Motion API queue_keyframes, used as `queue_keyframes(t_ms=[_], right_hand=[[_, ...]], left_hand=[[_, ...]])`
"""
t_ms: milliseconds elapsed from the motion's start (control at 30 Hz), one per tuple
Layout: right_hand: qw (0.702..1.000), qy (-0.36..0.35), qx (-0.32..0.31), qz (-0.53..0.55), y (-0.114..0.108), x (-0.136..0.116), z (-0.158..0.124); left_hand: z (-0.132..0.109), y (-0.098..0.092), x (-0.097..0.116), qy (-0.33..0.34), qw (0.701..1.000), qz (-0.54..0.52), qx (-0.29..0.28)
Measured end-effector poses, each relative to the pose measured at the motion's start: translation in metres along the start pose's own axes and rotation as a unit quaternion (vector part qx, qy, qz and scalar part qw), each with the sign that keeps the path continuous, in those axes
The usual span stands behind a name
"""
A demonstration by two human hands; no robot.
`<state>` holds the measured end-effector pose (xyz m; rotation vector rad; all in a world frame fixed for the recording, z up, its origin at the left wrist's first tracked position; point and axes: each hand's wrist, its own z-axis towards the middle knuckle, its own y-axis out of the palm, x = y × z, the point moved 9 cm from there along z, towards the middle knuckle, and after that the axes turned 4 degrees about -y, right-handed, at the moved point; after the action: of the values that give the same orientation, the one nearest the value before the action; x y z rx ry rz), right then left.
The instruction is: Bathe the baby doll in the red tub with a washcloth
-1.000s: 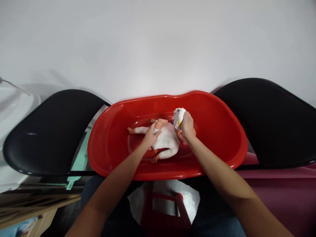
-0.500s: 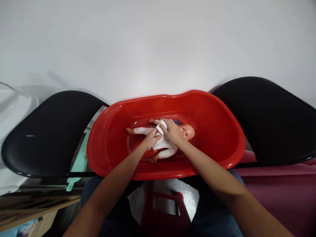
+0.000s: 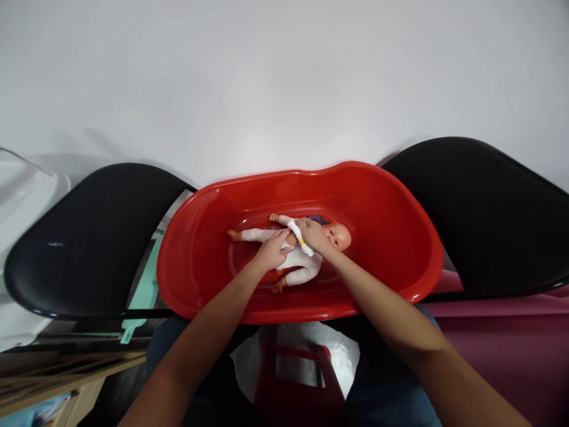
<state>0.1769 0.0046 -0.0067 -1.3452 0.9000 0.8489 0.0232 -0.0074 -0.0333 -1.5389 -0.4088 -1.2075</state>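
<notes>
Head camera: white-suited baby doll (image 3: 297,259) lies face-up, left hand (image 3: 272,250) spread on it, right hand (image 3: 315,235) pinching white cloth (image 3: 301,236).

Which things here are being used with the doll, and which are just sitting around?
Being used:
left hand
right hand
doll
white cloth
red tub

Just sitting around:
black seats
red stool

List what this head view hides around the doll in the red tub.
Baby doll chest: covered by the left hand and right hand.
Washcloth: part covered by the right hand; yellow marking too small to read.
Purple item: mostly hidden by the doll; kind unclear.
Orange item: mostly hidden by the doll.
</notes>
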Motion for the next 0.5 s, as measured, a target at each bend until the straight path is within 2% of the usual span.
queue_keyframes(t_ms=[100, 167, 267, 367, 500], right_hand=[[0.982, -0.105, -0.022, -0.156, 0.008, -0.029, -0.017], [0.961, -0.144, -0.044, -0.233, 0.016, -0.041, -0.025], [0.949, -0.167, -0.053, -0.261, 0.021, -0.048, -0.029], [0.966, -0.146, -0.027, -0.212, 0.016, -0.044, -0.025], [0.994, -0.032, 0.025, -0.099, 0.004, -0.017, -0.012]], left_hand=[[0.000, 0.002, 0.003, -0.003, 1.000, 0.018, -0.017], [0.000, 0.004, 0.005, 0.004, 0.999, 0.025, -0.023], [0.000, 0.005, 0.005, 0.005, 0.999, 0.031, -0.022], [0.001, 0.004, 0.001, -0.010, 1.000, 0.019, -0.011], [0.000, 0.002, -0.001, -0.018, 1.000, 0.019, -0.003]])
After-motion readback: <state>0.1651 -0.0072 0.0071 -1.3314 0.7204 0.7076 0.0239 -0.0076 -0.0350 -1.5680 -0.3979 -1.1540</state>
